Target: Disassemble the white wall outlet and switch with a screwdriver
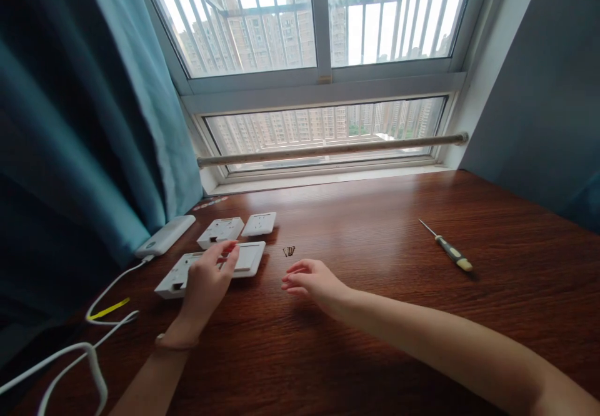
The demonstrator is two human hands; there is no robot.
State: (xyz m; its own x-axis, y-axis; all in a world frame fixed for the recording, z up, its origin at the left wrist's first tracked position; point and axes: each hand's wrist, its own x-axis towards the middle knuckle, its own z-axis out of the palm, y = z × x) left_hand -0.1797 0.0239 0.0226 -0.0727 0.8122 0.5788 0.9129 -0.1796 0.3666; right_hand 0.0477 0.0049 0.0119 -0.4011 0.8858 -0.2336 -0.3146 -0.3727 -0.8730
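Note:
My left hand (pixel 206 282) rests on a white wall switch panel (pixel 248 258) on the dark wooden table (pixel 375 291), fingers touching the panel's near side. A second white panel (pixel 174 278) lies partly under that hand. My right hand (pixel 312 282) hovers palm down, fingers loosely apart, holding nothing, just below several small dark screws (pixel 289 251). Two more white socket plates lie behind: one (pixel 220 232) and one (pixel 259 223).
A screwdriver (pixel 447 248) with a yellow-black handle lies at the right. A white power bank (pixel 165 236) with a white cable (pixel 94 341) sits at the left by a teal curtain (pixel 94 122). A window (pixel 323 60) runs behind the table.

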